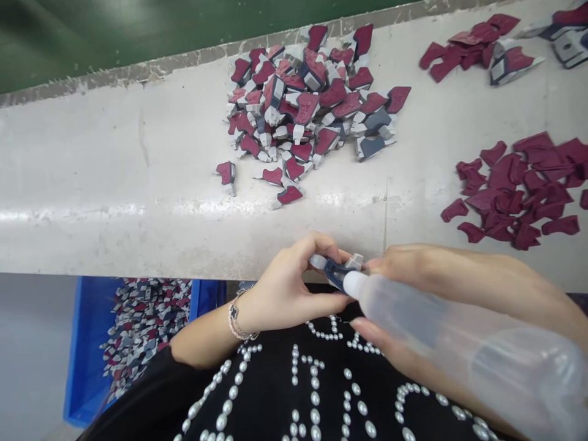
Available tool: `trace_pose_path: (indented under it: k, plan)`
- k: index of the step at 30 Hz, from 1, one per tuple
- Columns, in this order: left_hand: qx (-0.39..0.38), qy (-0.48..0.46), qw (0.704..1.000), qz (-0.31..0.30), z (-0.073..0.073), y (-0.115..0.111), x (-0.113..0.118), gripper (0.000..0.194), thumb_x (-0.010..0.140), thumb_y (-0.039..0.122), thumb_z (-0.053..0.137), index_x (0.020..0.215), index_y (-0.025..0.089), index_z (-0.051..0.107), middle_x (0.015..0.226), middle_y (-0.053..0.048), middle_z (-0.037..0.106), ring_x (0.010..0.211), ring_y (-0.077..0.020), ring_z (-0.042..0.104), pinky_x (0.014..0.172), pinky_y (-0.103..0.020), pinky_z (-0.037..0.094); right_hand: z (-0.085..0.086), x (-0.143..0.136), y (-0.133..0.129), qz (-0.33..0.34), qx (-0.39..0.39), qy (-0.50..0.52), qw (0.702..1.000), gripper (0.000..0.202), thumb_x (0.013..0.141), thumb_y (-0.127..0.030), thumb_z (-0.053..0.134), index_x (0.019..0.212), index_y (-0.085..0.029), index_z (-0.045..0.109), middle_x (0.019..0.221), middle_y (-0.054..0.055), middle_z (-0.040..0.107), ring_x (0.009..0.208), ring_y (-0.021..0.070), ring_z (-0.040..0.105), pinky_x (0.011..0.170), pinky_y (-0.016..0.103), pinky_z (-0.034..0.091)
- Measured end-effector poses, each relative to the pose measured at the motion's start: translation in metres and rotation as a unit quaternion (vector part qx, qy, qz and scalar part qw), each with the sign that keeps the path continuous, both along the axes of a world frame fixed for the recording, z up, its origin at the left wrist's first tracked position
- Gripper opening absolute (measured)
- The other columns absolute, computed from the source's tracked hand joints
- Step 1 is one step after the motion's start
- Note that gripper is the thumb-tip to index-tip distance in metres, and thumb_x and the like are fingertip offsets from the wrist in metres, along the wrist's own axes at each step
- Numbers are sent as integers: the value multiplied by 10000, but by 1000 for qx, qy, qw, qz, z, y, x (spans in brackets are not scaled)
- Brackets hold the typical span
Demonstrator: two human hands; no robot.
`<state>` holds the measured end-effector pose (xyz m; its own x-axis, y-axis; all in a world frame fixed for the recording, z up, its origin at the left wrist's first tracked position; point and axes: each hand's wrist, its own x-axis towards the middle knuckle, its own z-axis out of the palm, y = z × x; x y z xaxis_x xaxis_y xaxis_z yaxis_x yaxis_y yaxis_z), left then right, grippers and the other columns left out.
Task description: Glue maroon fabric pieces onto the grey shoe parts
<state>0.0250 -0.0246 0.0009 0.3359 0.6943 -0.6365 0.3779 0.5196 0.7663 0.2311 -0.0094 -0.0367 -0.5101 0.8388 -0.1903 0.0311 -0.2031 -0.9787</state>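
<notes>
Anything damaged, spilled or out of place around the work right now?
The worktop has a ragged, chipped-looking far edge, probably wear. One maroon-and-grey piece lies a little apart, left of the main pile. I can't make out any spill.

The pale worktop (92, 184) is scuffed and glossy, its far edge (151, 72) rough and chipped against a dark green surface (138, 27). Below its near side stands a blue bin (81, 361). White pearl-like beads (315, 398) dot a black top (271, 380).
</notes>
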Motion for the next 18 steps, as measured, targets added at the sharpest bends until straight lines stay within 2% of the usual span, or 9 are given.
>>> trace_pose_path:
  k: [2, 4, 8, 13, 18]
  plan:
    - [-9, 0, 1000, 1, 0, -1, -1, 413, 772, 145, 819, 1053, 187, 519, 1119, -26, 678, 1046, -145, 675, 852, -196, 551, 1, 0, 1, 4, 82, -33, 996, 374, 942, -435, 610, 689, -210, 449, 643, -6, 573, 508, 113, 512, 419, 304, 373]
    - [-10, 4, 1000, -2, 0, -1, -2, 409, 778, 142, 816, 1056, 192, 521, 1118, -13, 674, 1050, -131, 670, 886, -190, 542, 2, 2, 0, 5, 119, -50, 992, 338, 958, -423, 609, 750, -217, 442, 691, -13, 605, 553, 99, 551, 453, 265, 422]
    - [0, 5, 1000, -3, 0, -1, -2, 418, 774, 154, 826, 1054, 198, 518, 1104, 2, 669, 1019, -109, 667, 857, -161, 536, 3, 5, -1, 7, 88, -57, 994, 286, 960, -429, 627, 854, -230, 452, 748, -31, 626, 578, 82, 551, 493, 228, 440]
    - [-10, -2, 1000, 5, -1, -1, -2, 429, 767, 153, 822, 1070, 191, 522, 1114, -33, 667, 1037, -152, 673, 791, -184, 553, 2, 2, -3, 5, 157, -80, 984, 340, 992, -463, 552, 792, -226, 412, 768, -16, 641, 584, 92, 567, 474, 252, 447]
    - [-10, 19, 1000, -8, 1, -1, -3, 399, 798, 123, 780, 1052, 198, 481, 1183, -53, 688, 1100, -185, 675, 918, -280, 543, 1, 11, -10, 36, 153, -107, 982, 252, 989, -501, 533, 1049, -257, 505, 731, -44, 631, 534, 100, 576, 406, 280, 432]
